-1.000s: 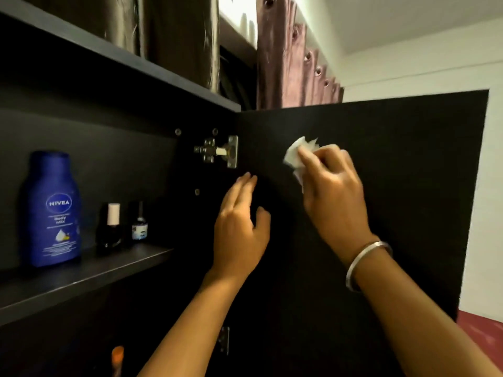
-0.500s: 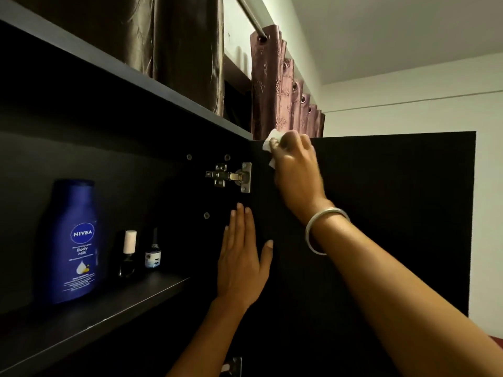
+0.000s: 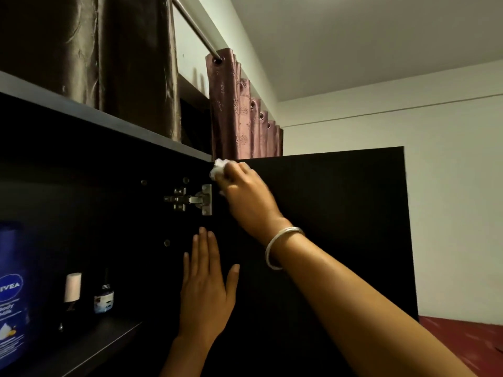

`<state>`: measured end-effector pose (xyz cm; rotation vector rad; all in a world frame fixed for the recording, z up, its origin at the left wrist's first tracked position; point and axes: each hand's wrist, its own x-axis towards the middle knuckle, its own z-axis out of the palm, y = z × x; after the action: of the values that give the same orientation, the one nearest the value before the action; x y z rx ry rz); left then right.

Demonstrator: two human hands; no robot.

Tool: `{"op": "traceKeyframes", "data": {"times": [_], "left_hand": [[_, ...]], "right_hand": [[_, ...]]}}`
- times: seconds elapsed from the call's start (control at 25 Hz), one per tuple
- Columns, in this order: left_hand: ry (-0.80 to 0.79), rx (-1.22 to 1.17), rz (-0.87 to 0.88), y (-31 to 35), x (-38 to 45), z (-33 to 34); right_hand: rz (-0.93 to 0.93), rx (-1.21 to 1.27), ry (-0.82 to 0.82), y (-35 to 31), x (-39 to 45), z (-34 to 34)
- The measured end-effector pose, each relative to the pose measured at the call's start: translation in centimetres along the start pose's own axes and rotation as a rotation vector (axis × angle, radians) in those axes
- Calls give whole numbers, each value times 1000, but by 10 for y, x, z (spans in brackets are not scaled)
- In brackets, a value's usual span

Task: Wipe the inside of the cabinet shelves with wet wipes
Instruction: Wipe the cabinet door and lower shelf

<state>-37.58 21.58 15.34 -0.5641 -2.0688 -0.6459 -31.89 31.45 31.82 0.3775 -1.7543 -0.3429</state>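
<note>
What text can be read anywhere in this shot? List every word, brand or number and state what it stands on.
"NIVEA", its first letter cut by the frame edge: white logo on the tall blue plastic lotion bottle.
"Body Milk": below that logo, blurred and only partly legible.
Small print lower on that bottle: too blurred to read.
Label on the small dark dropper bottle: too small to read.
White-capped dark nail polish bottle: no text visible.

Setting: room in a home, probably a bedroom. Evidence: dark cabinet shelving a Nivea lotion bottle and nail polish bottle; eyelet curtains on a rod.
</note>
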Motion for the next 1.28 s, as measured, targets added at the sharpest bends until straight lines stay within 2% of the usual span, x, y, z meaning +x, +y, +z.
{"op": "traceKeyframes", "data": {"times": [0.08,0.24,0.32,0.4,0.52,0.64,0.76,0.88,1.04,1.16,1.28], "left_hand": [[25,31,12,2,0,2],[-10,23,6,11,-1,0],[-26,-5,-8,13,-2,-6],[-60,-9,-16,14,-1,-12],[-94,-5,-29,17,-1,-20],[-108,26,-39,20,-1,-22],[-94,21,-36,18,-2,-19],[-95,13,-24,17,-3,-18],[-97,-82,-27,14,-3,-23],[-119,-193,12,8,-6,-34],[-182,-270,48,-6,-2,-54]], "right_hand": [[167,-110,46,43,-21,-42],[746,-148,310,96,-75,-115],[833,-178,369,89,-67,-105],[723,-188,287,70,-48,-79],[427,-264,61,37,-16,-48],[244,-333,-138,44,1,-59],[318,-356,-112,85,-28,-96],[517,-417,0,123,-75,-135],[675,-414,73,101,-79,-110],[633,-363,11,46,-60,-57],[437,-276,-72,-9,-38,-7]]}}
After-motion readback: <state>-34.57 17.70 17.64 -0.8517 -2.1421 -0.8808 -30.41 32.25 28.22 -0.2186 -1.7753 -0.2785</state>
